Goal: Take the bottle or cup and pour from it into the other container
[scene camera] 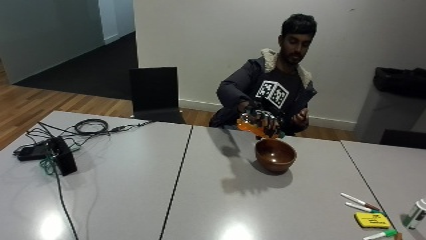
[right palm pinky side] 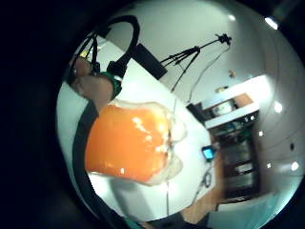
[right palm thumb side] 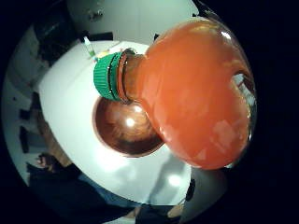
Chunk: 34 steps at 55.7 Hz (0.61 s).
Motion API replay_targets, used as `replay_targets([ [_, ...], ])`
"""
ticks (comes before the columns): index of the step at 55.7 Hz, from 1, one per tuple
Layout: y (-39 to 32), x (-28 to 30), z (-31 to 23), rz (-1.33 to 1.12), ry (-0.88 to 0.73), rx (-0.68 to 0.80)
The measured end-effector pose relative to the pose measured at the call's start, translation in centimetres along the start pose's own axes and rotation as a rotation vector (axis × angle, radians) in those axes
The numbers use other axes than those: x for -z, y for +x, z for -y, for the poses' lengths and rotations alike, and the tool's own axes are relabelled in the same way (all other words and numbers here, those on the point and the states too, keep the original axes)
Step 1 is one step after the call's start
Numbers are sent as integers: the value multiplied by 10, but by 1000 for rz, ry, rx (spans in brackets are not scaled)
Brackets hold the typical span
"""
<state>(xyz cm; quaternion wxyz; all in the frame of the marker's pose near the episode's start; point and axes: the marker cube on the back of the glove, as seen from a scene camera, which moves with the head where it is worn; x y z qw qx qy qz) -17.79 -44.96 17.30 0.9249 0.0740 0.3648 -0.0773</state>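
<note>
Gloved, the right hand (scene camera: 261,120) has its fingers curled round an orange bottle (scene camera: 251,126), holding it in the air just above the wooden bowl (scene camera: 275,155) and a little to the person's side of it. Of the two hands, the bare one (scene camera: 299,117) is raised near the chest behind the bowl, apart from bottle and bowl alike.

The bottle is tipped with its neck pointing down toward the bowl, which suits a pour: the thumb-side palm view shows the neck lying right over the bowl's hollow. Yet the green cap (right palm thumb side: 108,76) is on the neck, so my judgement is that nothing can leave the bottle until it comes off. No stream is visible in any view.

The bottle looks like clear plastic filled with an opaque orange drink; its body bulges roundly and narrows sharply to the neck, and the cap is ribbed round its edge. In the little-finger-side view its base (right palm pinky side: 167,143) shows pale and lobed. The bowl is round, deep and reddish brown, with a glossy inside that throws back the ceiling light. It stands on the smooth grey table (scene camera: 200,200), whose top also shines.
</note>
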Motion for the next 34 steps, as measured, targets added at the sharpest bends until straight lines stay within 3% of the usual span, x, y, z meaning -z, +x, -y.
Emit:
replay_targets([
  [3,-12,1,-4,-118,24,125],
  [12,-33,-6,16,-331,31,263],
  [27,-25,-16,38,-351,18,296],
  [34,-45,-6,5,-313,-7,261],
])
